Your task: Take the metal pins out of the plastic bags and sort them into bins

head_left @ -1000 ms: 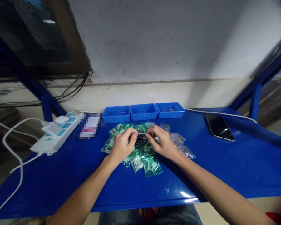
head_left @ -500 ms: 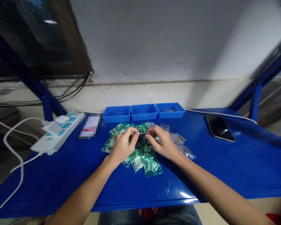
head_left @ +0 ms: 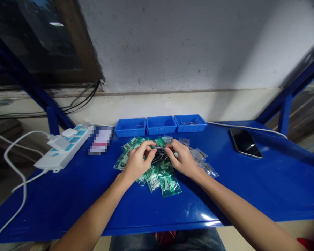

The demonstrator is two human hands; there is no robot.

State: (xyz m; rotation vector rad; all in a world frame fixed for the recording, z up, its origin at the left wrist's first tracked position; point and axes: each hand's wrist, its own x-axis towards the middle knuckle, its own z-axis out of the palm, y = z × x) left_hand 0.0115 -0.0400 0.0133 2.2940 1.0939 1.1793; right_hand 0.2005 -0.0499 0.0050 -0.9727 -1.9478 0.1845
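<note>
Across a blue table [head_left: 272, 184], below a grey wall [head_left: 185, 45], the work was gathered at the middle, with a white power strip [head_left: 52, 161] off to its left and a row of three blue trays [head_left: 161, 130] behind, the rightmost holding a few slim metal pieces [head_left: 188, 123]. Green packets [head_left: 170, 186] were spread under and around the hands, and clear packets [head_left: 210, 169] lay just beside the right hand [head_left: 181, 157]. The left hand [head_left: 138, 157] pinched a thin rod [head_left: 161, 147] by one end between thumb and fingers; the right had its fingertips at the other end, though whether they gripped or merely touched could not be told. The step in hand seemed to be close fingertip handling of this single piece, and the next move appeared to call for a light, steady hold, since a slip would probably drop it among the heaped dark rods [head_left: 159, 157] just below. The thin rod looked straight, slender and faintly shiny, lying roughly crosswise, too small for finer detail.
</note>
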